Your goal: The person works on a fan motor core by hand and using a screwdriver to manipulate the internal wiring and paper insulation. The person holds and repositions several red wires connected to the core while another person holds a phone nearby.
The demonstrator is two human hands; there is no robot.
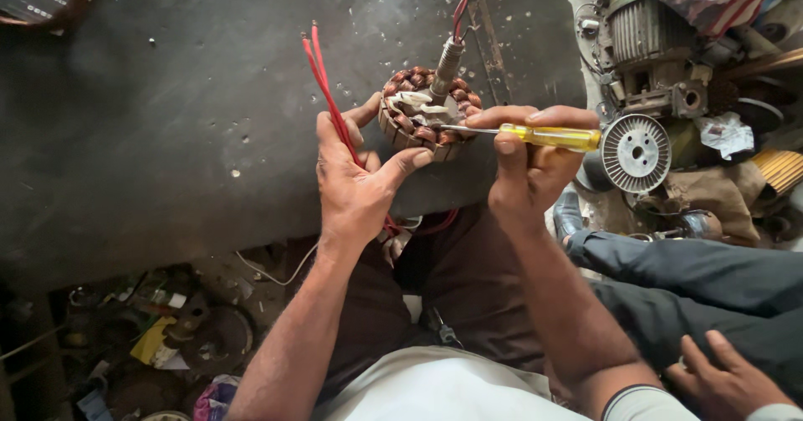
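A dark grey table (167, 120) fills most of the view. Its top is dusty, with small pale specks on it. At its near edge sits a round motor part (425, 113) wound with copper wire, and a metal shaft sticks up from its middle. The left hand (355, 178) is wrapped around the side of the motor part, thumb and fingers pressed on its rim, with thin red wires (322, 74) running up past the fingers. The right hand (527, 166) is closed tight on a yellow screwdriver (548, 136), and the metal tip touches the copper coils. The hands are just beside each other. To the right lies a heap of old motors and a round finned metal wheel (636, 153). Another person's hand (723, 379) rests on a dark trouser leg. Below the table the floor (167, 337) is cluttered with scraps and junk
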